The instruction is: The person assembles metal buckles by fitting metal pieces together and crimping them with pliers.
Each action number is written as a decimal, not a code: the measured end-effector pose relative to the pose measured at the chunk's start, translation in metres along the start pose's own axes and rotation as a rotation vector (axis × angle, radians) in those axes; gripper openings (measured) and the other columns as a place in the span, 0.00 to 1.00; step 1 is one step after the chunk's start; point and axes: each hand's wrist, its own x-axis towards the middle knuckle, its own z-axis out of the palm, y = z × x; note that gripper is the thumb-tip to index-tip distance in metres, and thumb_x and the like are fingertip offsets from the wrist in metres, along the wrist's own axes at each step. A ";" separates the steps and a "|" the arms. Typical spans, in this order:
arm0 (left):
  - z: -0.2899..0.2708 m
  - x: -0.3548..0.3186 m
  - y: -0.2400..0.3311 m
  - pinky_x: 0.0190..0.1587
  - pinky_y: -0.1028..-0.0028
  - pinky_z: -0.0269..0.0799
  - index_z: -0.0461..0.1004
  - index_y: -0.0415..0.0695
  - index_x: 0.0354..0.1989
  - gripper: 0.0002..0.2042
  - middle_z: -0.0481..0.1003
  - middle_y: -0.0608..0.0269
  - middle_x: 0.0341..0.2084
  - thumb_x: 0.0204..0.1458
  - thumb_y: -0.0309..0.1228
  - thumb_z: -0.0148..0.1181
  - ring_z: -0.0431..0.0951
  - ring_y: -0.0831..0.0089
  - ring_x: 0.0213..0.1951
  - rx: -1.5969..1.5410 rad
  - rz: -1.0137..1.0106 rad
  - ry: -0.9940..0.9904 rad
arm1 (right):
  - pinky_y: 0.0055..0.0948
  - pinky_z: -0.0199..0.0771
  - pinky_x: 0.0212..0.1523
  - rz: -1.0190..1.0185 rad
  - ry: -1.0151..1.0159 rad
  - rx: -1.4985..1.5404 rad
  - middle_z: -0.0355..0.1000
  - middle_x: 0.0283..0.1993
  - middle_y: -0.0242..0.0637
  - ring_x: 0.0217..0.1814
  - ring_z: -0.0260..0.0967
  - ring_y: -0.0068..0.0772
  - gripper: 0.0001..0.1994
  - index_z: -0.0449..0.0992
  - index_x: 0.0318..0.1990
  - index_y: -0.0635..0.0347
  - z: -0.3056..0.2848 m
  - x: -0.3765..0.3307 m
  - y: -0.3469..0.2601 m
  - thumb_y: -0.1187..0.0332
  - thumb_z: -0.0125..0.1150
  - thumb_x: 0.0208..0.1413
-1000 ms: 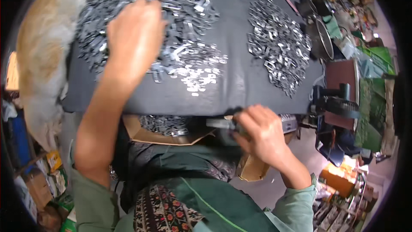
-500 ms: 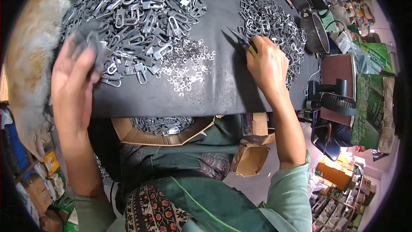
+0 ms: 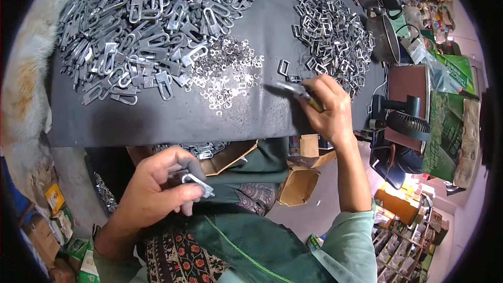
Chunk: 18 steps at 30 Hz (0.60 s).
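My left hand (image 3: 160, 186) is closed on a metal clip (image 3: 199, 183), low in front of my lap, with its shiny end showing past the thumb. In my right hand (image 3: 331, 106), at the front edge of the right-hand pile, are pliers (image 3: 313, 102) with a yellowish handle, their jaws pointing left. Two loose rectangular metal rings (image 3: 283, 67) lie just beyond the jaws. Behind them spreads a heap of such rings (image 3: 327, 21). A large heap of looped metal clips (image 3: 152, 26) covers the table's left side. Small C-shaped rings (image 3: 225, 71) are scattered between the heaps.
The dark table (image 3: 209, 126) ends just above my lap. Beneath its edge, a cardboard box (image 3: 230, 160) holds more metal clips. A light furry animal (image 3: 26, 73) lies along the left edge. Black pans (image 3: 382, 39) and a small fan (image 3: 408, 123) stand at right.
My left hand has come down and rightward from beside the clip heap to my lap. The pliers have moved slightly toward me, and rings now lie apart from the right heap.
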 end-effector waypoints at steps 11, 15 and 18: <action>0.018 0.022 -0.021 0.26 0.83 0.67 0.67 0.37 0.47 0.11 0.76 0.58 0.31 0.58 0.24 0.56 0.75 0.79 0.26 -0.090 -0.008 -0.121 | 0.42 0.69 0.29 0.074 0.228 -0.208 0.67 0.29 0.40 0.30 0.70 0.48 0.13 0.73 0.37 0.60 0.026 -0.019 -0.008 0.74 0.68 0.43; 0.021 0.021 -0.023 0.25 0.82 0.66 0.68 0.36 0.50 0.12 0.76 0.59 0.31 0.59 0.23 0.54 0.74 0.80 0.24 -0.024 -0.034 -0.152 | 0.35 0.66 0.26 0.505 0.093 0.291 0.68 0.22 0.42 0.21 0.61 0.30 0.09 0.73 0.31 0.67 0.004 -0.005 -0.007 0.70 0.66 0.51; 0.027 0.022 -0.024 0.25 0.83 0.66 0.71 0.36 0.48 0.09 0.76 0.62 0.28 0.60 0.24 0.54 0.72 0.83 0.21 0.016 0.013 -0.139 | 0.39 0.67 0.29 0.546 -0.170 0.154 0.68 0.20 0.49 0.22 0.66 0.42 0.12 0.74 0.31 0.68 -0.016 0.002 -0.003 0.66 0.65 0.53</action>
